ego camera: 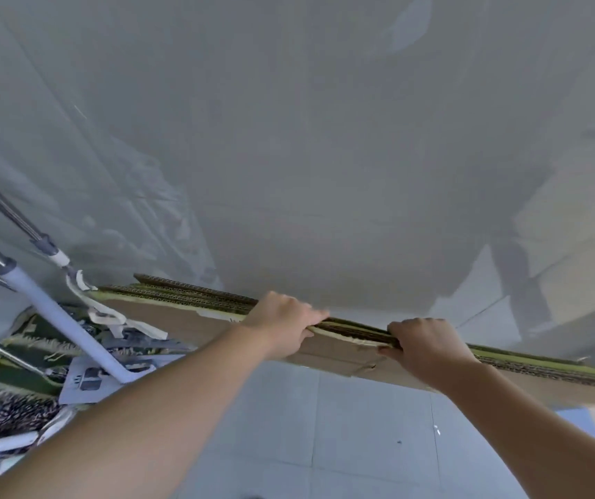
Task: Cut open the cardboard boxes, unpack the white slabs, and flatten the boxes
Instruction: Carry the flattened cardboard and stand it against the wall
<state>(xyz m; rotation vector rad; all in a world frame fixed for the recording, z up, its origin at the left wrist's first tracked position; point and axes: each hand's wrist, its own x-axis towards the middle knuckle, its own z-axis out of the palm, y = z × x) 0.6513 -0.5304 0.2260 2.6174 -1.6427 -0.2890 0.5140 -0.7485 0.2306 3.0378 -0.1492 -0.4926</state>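
Both hands grasp the top edge of a stack of flattened cardboard boxes standing on edge against a pale glossy wall. The left hand has its fingers hooked over the edge, thumb on the near face; the right hand grips likewise just beside it. Metal poles lean at left above the tiled floor.

You're getting soft, even, cool daylight w/ no hard glare; the pale wall carries faint grey shadows, darkest at right. Motion blur smears the upper wall and the clutter at lower left, and wide-angle distortion bows straight lines toward the frame edges.
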